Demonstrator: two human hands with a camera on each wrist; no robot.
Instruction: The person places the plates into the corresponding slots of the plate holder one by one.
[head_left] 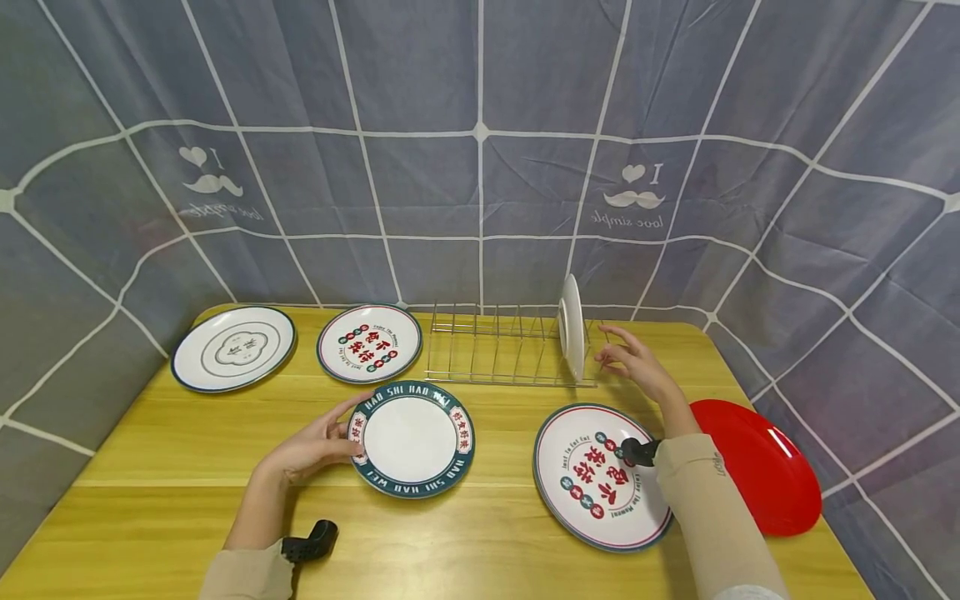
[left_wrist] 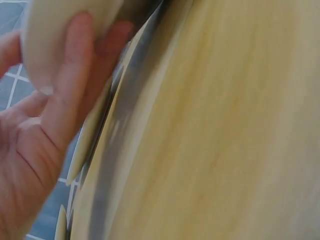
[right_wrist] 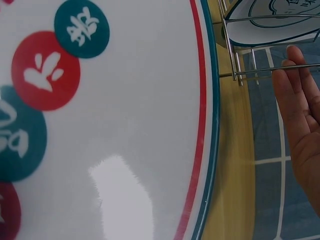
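My left hand (head_left: 313,447) grips the left edge of a round plate (head_left: 411,439) with a dark teal lettered rim and white centre. In the left wrist view its fingers (left_wrist: 75,75) lie against the pale underside, and the plate stands above the wood. At the right end of a wire dish rack (head_left: 510,384), my right hand (head_left: 637,364) has loosely bent fingers and holds nothing. Beside it, a white plate (head_left: 572,327) stands upright in the rack. The right wrist view shows the right fingertips (right_wrist: 281,80) close to the rack's wires.
A white plate with red characters (head_left: 592,475) lies under the right forearm, a red plate (head_left: 757,467) to its right. At the back left lie a white plate with a grey flower motif (head_left: 206,354) and another red-lettered plate (head_left: 390,342). A tile-patterned curtain (head_left: 420,183) hangs behind the wooden table (head_left: 465,550).
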